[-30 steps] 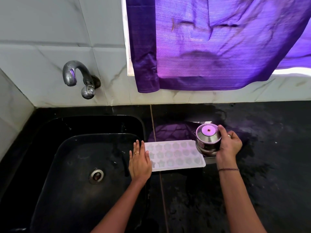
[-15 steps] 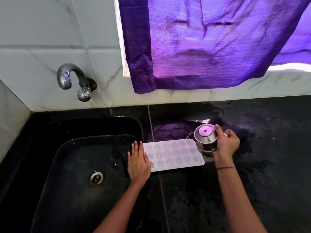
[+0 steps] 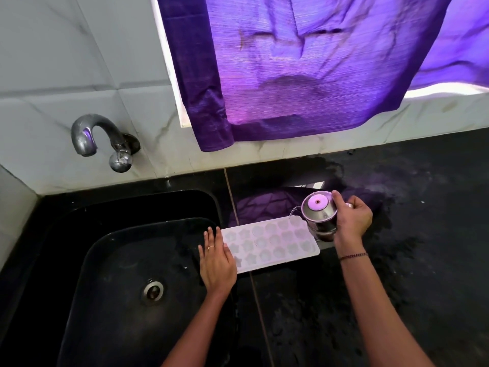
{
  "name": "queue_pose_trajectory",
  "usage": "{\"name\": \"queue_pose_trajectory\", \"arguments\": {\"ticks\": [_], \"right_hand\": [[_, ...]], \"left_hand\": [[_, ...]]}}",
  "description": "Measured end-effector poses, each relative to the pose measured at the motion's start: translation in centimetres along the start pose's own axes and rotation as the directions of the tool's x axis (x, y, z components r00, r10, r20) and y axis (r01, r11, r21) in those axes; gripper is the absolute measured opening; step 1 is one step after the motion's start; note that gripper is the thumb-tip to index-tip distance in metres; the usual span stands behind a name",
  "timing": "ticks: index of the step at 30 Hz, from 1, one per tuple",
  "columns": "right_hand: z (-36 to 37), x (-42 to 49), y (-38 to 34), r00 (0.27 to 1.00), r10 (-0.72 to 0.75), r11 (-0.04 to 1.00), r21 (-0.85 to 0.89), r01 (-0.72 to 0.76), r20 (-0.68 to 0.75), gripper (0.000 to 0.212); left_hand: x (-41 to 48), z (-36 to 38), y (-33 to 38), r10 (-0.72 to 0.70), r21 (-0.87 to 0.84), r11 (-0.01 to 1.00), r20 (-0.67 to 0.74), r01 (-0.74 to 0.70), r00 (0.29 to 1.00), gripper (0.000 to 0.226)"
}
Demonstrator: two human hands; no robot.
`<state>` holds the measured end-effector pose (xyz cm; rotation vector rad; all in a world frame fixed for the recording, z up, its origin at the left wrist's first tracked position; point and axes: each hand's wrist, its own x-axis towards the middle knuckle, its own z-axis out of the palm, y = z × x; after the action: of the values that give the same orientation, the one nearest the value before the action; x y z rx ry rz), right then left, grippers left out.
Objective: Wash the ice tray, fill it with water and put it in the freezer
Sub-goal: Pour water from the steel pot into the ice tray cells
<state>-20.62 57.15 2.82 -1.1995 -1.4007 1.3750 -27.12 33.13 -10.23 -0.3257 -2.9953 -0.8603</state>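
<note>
Ice tray (image 3: 270,242) sits just right of the sink (image 3: 119,213). Left hand (image 3: 217,263) is flat, fingers together, pinning its sink-side end. Right hand (image 3: 352,221) grips a tilted steel jug (image 3: 318,215) over the far end. Pour fast and the shallow cells likely overflow.

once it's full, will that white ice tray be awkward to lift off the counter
The ice tray is long, thin and shallow, so it may flex and spill unless kept level. The counter looks wet, so it may slide if pushed; the left hand lies flat on its end, likely steadying it.
</note>
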Motion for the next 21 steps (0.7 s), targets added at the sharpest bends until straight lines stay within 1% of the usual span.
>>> {"name": "queue_pose_trajectory", "arguments": {"ticks": [3, 6, 8, 10, 15, 21], "right_hand": [[-0.2, 0.3, 0.0, 0.999, 0.048, 0.998, 0.039, -0.047, -0.006, 0.048], [-0.5, 0.6, -0.1, 0.991, 0.136, 0.982, 0.135, -0.134, -0.001, 0.046], [-0.6, 0.7, -0.3, 0.987, 0.16, 0.967, 0.198, -0.157, 0.005, 0.046], [-0.6, 0.8, -0.4, 0.986, 0.165, 0.962, 0.222, -0.162, 0.003, 0.047], [-0.9, 0.8, -0.7, 0.986, 0.165, 0.969, 0.19, -0.16, -0.011, 0.043], [-1.1, 1.3, -0.8, 0.995, 0.1, 0.992, 0.084, -0.098, -0.022, 0.045]], "left_hand": [[0.0, -0.1, 0.0, 0.0, -0.009, 1.0, -0.003, 0.0, 1.0, 0.074], [0.0, -0.1, 0.0, -0.006, -0.003, 1.0, 0.007, 0.006, 1.0, 0.065], [0.0, -0.1, 0.1, -0.011, -0.005, 1.0, 0.009, 0.011, 1.0, 0.061], [0.0, -0.2, 0.1, -0.011, -0.007, 1.0, 0.007, 0.011, 1.0, 0.06], [0.0, -0.2, 0.1, -0.004, -0.004, 1.0, 0.006, 0.004, 1.0, 0.061], [0.0, -0.1, 0.0, 0.0, -0.001, 1.0, -0.003, 0.0, 1.0, 0.06]]}}
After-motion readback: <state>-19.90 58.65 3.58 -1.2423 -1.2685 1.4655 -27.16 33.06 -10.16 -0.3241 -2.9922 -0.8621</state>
